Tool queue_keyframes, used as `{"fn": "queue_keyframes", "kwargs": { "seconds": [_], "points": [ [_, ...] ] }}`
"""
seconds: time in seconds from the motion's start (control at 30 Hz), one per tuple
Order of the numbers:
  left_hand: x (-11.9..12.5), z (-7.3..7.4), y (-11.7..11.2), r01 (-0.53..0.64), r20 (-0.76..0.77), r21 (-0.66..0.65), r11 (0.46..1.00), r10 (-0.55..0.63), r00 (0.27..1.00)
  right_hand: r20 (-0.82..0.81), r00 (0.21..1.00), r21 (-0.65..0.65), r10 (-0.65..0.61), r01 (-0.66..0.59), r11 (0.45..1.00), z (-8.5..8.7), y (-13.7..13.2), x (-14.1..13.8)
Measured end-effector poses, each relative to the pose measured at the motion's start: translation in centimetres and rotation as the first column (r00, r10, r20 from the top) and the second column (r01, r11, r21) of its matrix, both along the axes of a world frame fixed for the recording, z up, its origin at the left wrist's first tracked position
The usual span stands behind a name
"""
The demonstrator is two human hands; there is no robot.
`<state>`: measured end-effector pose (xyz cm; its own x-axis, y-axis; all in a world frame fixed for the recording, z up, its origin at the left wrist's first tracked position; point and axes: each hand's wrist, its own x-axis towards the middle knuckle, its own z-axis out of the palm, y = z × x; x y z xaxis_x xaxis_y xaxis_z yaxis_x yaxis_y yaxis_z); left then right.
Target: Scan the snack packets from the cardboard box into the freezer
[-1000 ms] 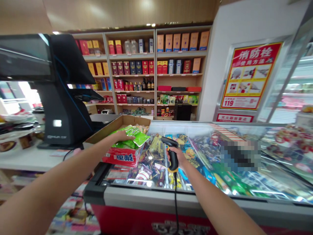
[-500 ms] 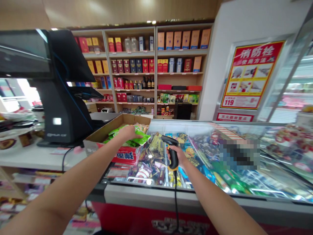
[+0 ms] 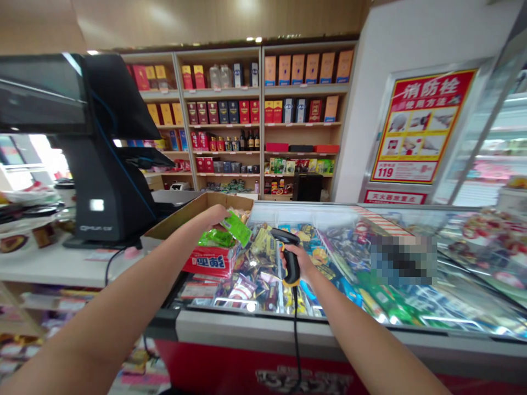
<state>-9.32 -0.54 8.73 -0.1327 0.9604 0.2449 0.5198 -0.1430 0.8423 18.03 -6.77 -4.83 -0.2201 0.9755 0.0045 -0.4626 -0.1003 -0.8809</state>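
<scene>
At a shop checkout, wooden wall shelving (image 3: 302, 125) of boxed and bottled liquor rises behind a glass-topped chest freezer (image 3: 284, 329), and a red-and-yellow fire-hydrant poster (image 3: 420, 126) hangs to the right. On the counter (image 3: 53, 269) at left stands a black POS terminal (image 3: 107, 197). An open carton with a red printed front (image 3: 209, 260) sits at the freezer's left end, holding further green packets (image 3: 216, 238). The left hand (image 3: 214, 217) is raised over the carton, its grip closed on the upper end of one green packet (image 3: 237, 228), which hangs clear of the others. The right hand (image 3: 295, 263) has a full, closed grip round a black-and-yellow barcode scanner (image 3: 284, 237), its head angled toward the packet, its cable (image 3: 295, 334) hanging past the freezer's front.
</scene>
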Motion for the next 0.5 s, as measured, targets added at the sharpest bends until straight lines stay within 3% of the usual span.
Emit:
{"fn": "queue_keyframes", "kwargs": {
  "seconds": [0.07, 0.13, 0.2, 0.3, 0.37, 0.43, 0.5],
  "points": [
    [1.1, 0.2, -1.2, 0.121, 0.306, -0.113, 0.986, -0.081, 0.949, 0.003, 1.0, -0.016, -0.005, 0.005, 1.0, 0.1, -0.1, -0.2],
    [3.3, -0.6, -2.5, 0.166, 0.631, -0.07, 0.984, -0.085, 0.771, 0.01, 1.0, -0.026, -0.001, 0.001, 1.0, 0.0, -0.1, -0.3],
    [6.4, -2.4, -3.4, 0.111, 0.809, 0.034, 0.993, -0.093, 0.581, 0.008, 1.0, -0.024, -0.007, 0.007, 1.0, 0.0, 0.0, -0.3],
    [11.0, -6.1, -3.4, 0.112, 0.859, 0.066, 0.992, -0.114, 0.498, -0.032, 0.995, 0.003, -0.098, 0.098, 0.995, 0.6, 0.4, 0.5],
    [12.8, -8.3, -2.5, 0.056, 0.892, 0.089, 0.994, -0.104, 0.439, -0.081, 0.976, 0.049, -0.204, 0.208, 0.977, 1.9, 0.8, 1.5],
    [13.4, -9.9, -1.1, 0.009, 0.904, 0.12, 0.993, -0.113, 0.412, -0.129, 0.945, 0.132, -0.302, 0.318, 0.939, 3.8, 1.1, 2.5],
    [13.1, -11.0, 0.3, -0.013, 0.888, 0.18, 0.984, -0.157, 0.433, -0.034, 0.955, 0.233, -0.294, 0.294, 0.927, 5.9, 1.4, 3.1]
  ]
}}
